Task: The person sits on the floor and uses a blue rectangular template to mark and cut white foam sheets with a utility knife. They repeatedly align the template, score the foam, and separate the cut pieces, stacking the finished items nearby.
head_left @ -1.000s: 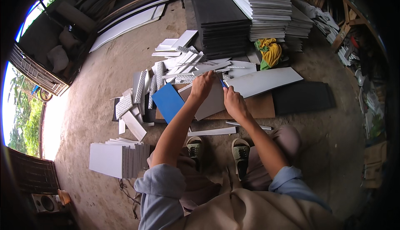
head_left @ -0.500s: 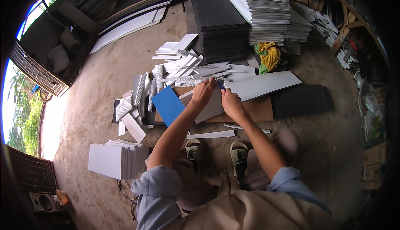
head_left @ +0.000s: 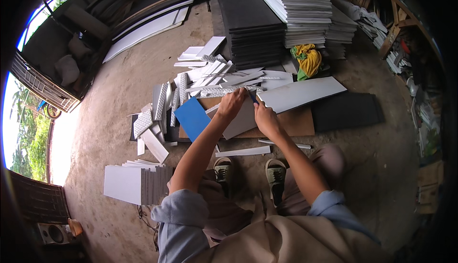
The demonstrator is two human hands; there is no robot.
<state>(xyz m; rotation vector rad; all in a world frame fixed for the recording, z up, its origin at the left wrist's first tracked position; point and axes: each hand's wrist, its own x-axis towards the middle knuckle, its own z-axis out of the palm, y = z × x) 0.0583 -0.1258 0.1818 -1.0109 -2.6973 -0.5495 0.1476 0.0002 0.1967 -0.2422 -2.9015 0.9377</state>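
Note:
My left hand (head_left: 232,103) is closed at the far edge of a grey-white board (head_left: 241,121), its fingertips bent down there. Close beside it, my right hand (head_left: 267,118) grips a slim dark-blue cutter knife (head_left: 254,98), whose tip reaches toward the left fingers and is too small to make out. From the right hand a long white board (head_left: 303,95) stretches off to the right. A brown board (head_left: 296,122) lies beneath these pieces. To the left of the left hand, a blue panel (head_left: 192,118) slants across the brown board.
White offcuts (head_left: 210,74) are heaped beyond my hands. Black sheets (head_left: 255,39) and white sheets (head_left: 307,20) stand stacked behind. A yellow-green cloth (head_left: 307,61) sits by them. Black board (head_left: 347,112) lies right; cut white panels (head_left: 123,183) stand left. Loose strips (head_left: 243,152) lie near my feet.
My hands keep nearly the same place and grip. The left fingertips and the knife have shifted slightly; the boards stay put apart from a small shift of the whole view.

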